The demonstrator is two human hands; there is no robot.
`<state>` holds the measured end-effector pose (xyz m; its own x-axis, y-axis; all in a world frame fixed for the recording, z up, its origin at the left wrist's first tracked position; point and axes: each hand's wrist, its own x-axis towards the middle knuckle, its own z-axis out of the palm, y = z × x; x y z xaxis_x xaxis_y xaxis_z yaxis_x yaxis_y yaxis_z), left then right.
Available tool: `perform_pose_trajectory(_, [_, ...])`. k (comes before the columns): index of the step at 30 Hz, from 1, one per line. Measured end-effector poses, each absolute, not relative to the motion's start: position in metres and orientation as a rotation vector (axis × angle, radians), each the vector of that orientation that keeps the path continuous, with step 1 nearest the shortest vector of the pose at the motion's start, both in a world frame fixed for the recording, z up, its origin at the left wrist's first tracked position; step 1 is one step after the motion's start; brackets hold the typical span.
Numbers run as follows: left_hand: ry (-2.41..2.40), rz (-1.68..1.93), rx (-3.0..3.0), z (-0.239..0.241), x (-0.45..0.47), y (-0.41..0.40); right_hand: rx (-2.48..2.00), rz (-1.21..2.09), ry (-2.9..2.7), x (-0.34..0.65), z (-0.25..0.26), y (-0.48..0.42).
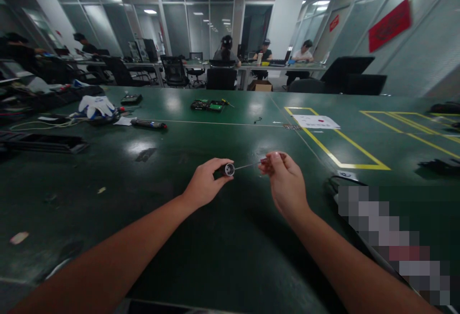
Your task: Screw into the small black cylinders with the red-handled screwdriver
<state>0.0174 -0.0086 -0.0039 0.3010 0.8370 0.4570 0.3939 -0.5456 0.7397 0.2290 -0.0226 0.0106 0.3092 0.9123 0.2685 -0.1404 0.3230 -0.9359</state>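
Observation:
My left hand [207, 182] grips a small dark cylinder [229, 169] between thumb and fingers. Its silver round end faces me, with dark details inside that are too small to make out. To the right, my right hand [285, 180] is closed in a pinch around a thin metal rod [247, 166], perhaps a screwdriver shaft; the fingers hide its other end. The rod points left, with its tip at the rim of the cylinder's face; whether it touches is unclear. Both hands are above the dark green table [201, 256].
White gloves [97, 107], a dark pen-shaped tool [148, 124] and black-and-green boxes [208, 105] lie farther back. A white paper [316, 122] overlaps a yellow tape outline [362, 166]. At right rests a blurred-out device [381, 227]. Several people sit at a far desk.

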Motion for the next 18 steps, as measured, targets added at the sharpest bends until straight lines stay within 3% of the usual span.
perform_pose_trajectory(9, [1.109, 1.184, 2.074, -0.006, 0.020, -0.009, -1.071, 0.618, -1.320, 0.223, 0.020, -0.039])
perform_pose_trajectory(18, [1.183, 1.202, 2.008, -0.012, 0.018, -0.006, -0.963, 0.704, -1.610, 0.225, 0.020, -0.049])
